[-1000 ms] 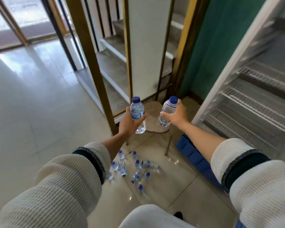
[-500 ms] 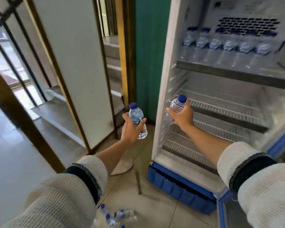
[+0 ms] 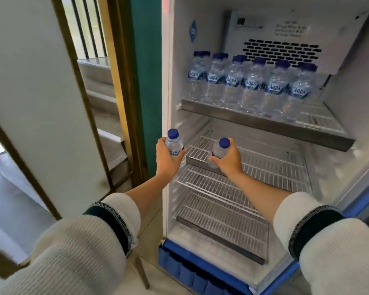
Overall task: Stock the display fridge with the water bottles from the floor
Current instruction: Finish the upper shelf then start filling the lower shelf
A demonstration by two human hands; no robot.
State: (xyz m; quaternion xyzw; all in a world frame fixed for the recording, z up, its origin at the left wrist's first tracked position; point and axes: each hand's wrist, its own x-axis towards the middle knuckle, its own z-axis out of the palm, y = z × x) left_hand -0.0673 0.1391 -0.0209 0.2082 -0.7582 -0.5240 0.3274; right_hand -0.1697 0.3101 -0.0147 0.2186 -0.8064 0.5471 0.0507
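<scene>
At the open front of the display fridge point(image 3: 349, 145), two water bottles are held at the level of the second wire shelf point(image 3: 264, 158). The left bottle point(image 3: 175, 145) stands upright just outside the left door frame; the left hand point(image 3: 168, 160) wraps its fingers and thumb around the labelled body. The right bottle point(image 3: 218, 152) tilts slightly and sits over the front left corner of that shelf; the right hand point(image 3: 228, 160) has its fingers curled round the lower body. Both bottles are small, clear, ribbed plastic cylinders with blue screw caps.

Step in hand: transfer of two bottles into the fridge. The top shelf point(image 3: 275, 128) carries a front row of stocked bottles point(image 3: 251, 86), with further caps visible behind; some bare wire remains at its right end. The next move probably calls for setting each bottle base flat on the second shelf, starting at the rear or one side. The wire grid gives narrow support, so a tilted bottle may topple.

The shelves are white coated wire with grey metal front rails. The cabinet walls are smooth and white, the base trim point(image 3: 200, 273) blue.
</scene>
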